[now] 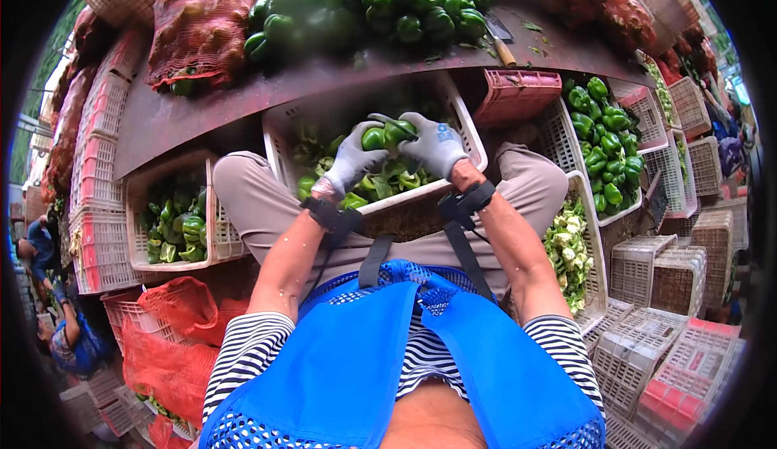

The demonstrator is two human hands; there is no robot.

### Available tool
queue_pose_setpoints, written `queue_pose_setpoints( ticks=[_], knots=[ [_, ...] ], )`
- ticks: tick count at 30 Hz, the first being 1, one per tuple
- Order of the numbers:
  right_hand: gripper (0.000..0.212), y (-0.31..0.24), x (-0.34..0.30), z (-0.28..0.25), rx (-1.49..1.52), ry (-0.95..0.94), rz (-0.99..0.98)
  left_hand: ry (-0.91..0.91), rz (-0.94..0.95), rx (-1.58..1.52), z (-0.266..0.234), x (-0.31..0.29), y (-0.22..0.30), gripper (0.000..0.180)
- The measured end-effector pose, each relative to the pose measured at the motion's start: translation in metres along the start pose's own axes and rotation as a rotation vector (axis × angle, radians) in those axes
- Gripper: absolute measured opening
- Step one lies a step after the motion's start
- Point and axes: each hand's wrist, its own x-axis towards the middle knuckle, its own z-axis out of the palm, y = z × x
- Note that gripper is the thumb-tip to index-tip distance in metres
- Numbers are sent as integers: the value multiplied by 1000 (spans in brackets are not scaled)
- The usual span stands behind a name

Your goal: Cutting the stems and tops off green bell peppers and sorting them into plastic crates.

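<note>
Both my hands wear grey work gloves and meet above a white crate [477, 145] between my knees. My left hand [354, 161] is closed around a green bell pepper [373, 139]. Touching it is another green bell pepper piece [400, 131], gripped by my right hand [437, 146]. I cannot tell whether these are two peppers or parts of one. Under the hands, green pepper pieces [405, 180] and leafy bits lie in the crate.
A heap of green peppers [372, 0], a red mesh sack [198, 28] and a wooden-handled knife [503, 48] rest on the bench ahead. Pepper crates stand left [174, 226] and right [603, 145]. A crate of pale green trimmings [566, 251] sits beside my right knee.
</note>
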Motion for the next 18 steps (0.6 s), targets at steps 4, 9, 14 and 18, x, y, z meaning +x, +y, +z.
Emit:
queue_pose_setpoints(
  ticks=[4,9,14,18],
  knots=[
    [51,31,6,-4,375,-61,-48,-182,-77,-175,-20,-2,23,47],
    [47,62,23,8,1074,-148,-58,-310,-5,-465,-36,14,19,49],
    [41,52,20,19,1471,-30,1,-223,71,-784,-24,33,3,50],
    [34,26,-14,2,1720,17,104,-242,-77,-1048,6,56,4,47]
  ],
)
